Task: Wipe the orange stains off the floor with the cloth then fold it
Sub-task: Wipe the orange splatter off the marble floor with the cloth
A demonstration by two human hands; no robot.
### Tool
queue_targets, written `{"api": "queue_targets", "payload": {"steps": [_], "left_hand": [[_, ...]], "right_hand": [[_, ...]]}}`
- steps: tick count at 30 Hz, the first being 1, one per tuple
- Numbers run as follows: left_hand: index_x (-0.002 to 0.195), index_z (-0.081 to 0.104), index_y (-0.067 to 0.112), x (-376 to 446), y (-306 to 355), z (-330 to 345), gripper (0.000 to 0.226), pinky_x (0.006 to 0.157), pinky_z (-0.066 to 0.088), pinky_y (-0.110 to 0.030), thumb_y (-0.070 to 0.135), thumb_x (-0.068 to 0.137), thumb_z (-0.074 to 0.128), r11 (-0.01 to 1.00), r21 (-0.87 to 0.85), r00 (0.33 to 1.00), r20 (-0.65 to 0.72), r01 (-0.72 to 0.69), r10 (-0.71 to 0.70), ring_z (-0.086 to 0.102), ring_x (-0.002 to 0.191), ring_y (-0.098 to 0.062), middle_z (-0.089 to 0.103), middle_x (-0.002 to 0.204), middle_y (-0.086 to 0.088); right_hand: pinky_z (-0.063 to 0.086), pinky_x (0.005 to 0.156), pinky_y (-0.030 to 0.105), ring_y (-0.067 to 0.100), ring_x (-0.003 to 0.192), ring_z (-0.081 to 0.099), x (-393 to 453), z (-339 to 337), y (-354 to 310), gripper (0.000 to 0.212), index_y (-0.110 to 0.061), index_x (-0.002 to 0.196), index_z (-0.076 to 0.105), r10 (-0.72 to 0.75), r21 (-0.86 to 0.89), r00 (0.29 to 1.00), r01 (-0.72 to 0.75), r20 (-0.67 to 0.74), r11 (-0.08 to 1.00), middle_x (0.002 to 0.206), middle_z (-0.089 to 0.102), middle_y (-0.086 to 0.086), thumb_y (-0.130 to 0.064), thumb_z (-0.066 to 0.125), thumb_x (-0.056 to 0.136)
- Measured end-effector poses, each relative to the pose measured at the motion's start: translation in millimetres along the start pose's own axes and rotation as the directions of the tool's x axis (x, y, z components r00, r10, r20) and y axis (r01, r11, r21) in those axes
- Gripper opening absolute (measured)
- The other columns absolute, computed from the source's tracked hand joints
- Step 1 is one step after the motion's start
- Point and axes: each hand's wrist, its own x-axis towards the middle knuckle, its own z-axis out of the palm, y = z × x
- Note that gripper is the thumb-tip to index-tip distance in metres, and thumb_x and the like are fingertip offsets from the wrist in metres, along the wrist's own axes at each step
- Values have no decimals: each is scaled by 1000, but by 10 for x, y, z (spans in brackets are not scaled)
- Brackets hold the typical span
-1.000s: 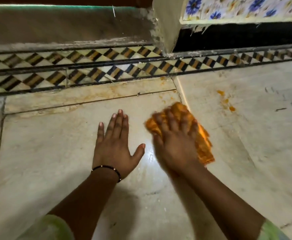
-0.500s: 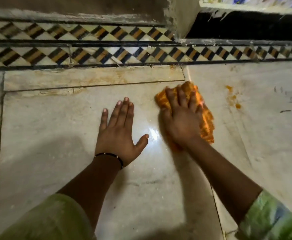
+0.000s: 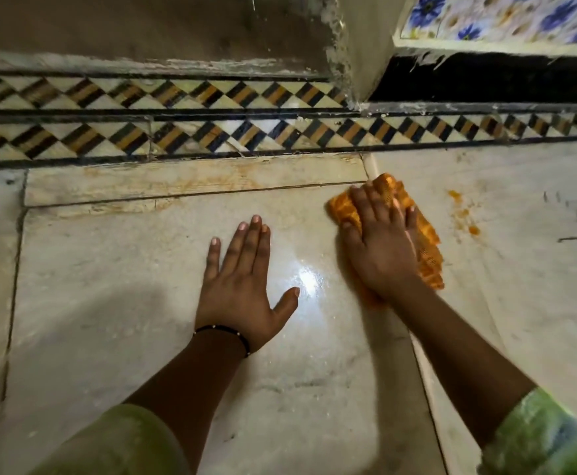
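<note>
Your right hand (image 3: 381, 246) lies flat with fingers spread on the cloth (image 3: 424, 248), left hand (image 3: 242, 286) splayed on the floor (image 3: 108, 303) as a brace: sweep right over the stains (image 3: 465, 214), pressing evenly, cloth bunched underneath.

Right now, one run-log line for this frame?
phase: wiping | right hand: presses orange checked cloth on marble floor | left hand: flat on floor | orange stains: remain right of cloth | fold: pending
</note>
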Motion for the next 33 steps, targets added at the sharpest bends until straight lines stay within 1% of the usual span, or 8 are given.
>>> {"api": "queue_targets", "payload": {"steps": [6, 10, 15, 21, 25, 27, 31, 33], "left_hand": [[151, 4, 12, 11, -14, 15, 89, 116, 0, -47, 67, 85, 25, 1000, 30, 1000, -19, -8, 9, -4, 145, -16, -4, 159, -2], [151, 5, 12, 10, -22, 32, 88, 116, 1, -46, 67, 85, 25, 999, 33, 999, -32, -11, 12, -2, 145, -16, -2, 159, -2], [151, 4, 12, 8, -4, 32, 88, 116, 1, -47, 66, 85, 26, 1000, 19, 1000, -24, -9, 9, -3, 145, -16, -2, 159, -3], [151, -4, 14, 9, 1, -16, 89, 117, -3, -46, 69, 83, 16, 998, 66, 1000, 6, 4, -4, -9, 145, -16, -9, 158, -2], [150, -9, 16, 12, -15, -5, 89, 117, -5, -44, 71, 81, 9, 997, 71, 1000, -6, -1, 1, -11, 144, -15, -14, 158, 0], [150, -8, 17, -6, -9, 10, 89, 117, -5, -43, 71, 81, 10, 997, 71, 1000, -19, -2, 3, -11, 144, -13, -13, 158, 1], [151, -6, 18, -19, -26, 21, 89, 117, -4, -42, 71, 82, 12, 998, 70, 1000, -26, -2, 4, -11, 144, -12, -11, 158, 2], [151, -4, 18, -19, -58, 42, 88, 117, -5, -41, 71, 83, 12, 998, 64, 999, -37, -17, 19, -10, 144, -11, -10, 158, 2]], "right_hand": [[-5, 116, 47, 26, 147, -2, 594, -8, -392, 62, -38, 152, 6, -257, -64, 964, 262, 73, 963, 162, 7, -3, -57, 18, 93], [2, 117, 54, 28, 147, 1, 655, -125, 281, 61, -38, 152, 8, -76, 1, 997, 76, 3, 997, 162, 6, -2, -57, 20, 95], [-6, 117, 52, 25, 147, -5, -425, -60, 425, 66, -34, 153, 2, 85, -38, 996, -86, -13, 996, 161, 1, -1, -58, 10, 92], [-9, 115, 54, 28, 147, -8, -104, 120, -494, 62, -34, 153, 2, 56, 29, 998, -56, 2, 998, 162, -1, -2, -55, 18, 97], [0, 116, 56, 26, 147, -5, 93, 73, 16, 63, -40, 152, 5, 86, 131, 996, -83, -20, 988, 162, 0, -4, -58, 25, 95], [-1, 117, 54, 25, 147, -6, -267, 70, 289, 64, -40, 152, 4, 165, 110, 985, -158, -56, 981, 162, -2, -5, -60, 22, 94], [-2, 118, 49, 22, 148, -2, -1391, 149, 455, 66, -40, 152, 6, 55, -8, 998, -55, -38, 998, 161, 1, -8, -61, 23, 91], [6, 118, 50, 23, 148, 8, -1603, 115, 801, 70, -41, 152, 10, 100, -23, 995, -100, -7, 995, 160, 3, -11, -66, 21, 87]]}}
